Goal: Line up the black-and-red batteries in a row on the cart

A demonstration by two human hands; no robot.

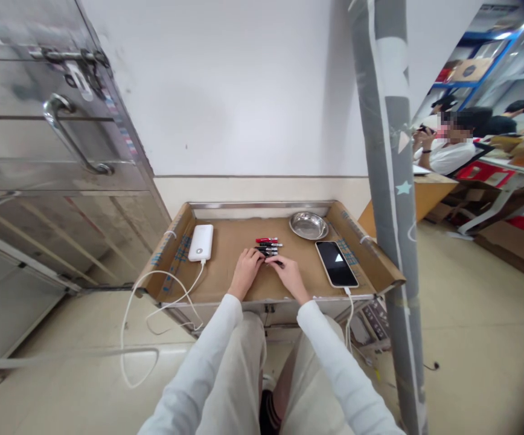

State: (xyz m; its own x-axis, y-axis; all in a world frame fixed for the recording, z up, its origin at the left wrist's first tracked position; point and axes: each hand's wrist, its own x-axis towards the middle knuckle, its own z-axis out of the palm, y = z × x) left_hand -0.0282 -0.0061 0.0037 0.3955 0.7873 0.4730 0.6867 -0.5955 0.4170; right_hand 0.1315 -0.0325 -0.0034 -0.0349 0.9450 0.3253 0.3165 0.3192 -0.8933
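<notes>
A short row of pens lies across the middle of the cardboard-lined tray: a red pen [266, 240] at the back and several black pens [268, 248] in front of it. At the near side of this row, my left hand [246, 269] and my right hand [288, 275] meet with bent fingers. Between them they grip a black pen [279, 263], whose dark end shows by the right fingers. Most of that pen is hidden under the fingertips, and my left fingers touch close to the row.
A white power bank [201, 242] with a cable lies at the left. On the right are a round metal bowl [308, 226] and a phone [337, 264] plugged into a cable. A grey wrapped pole [391, 181] stands beside the tray; people sit farther back right.
</notes>
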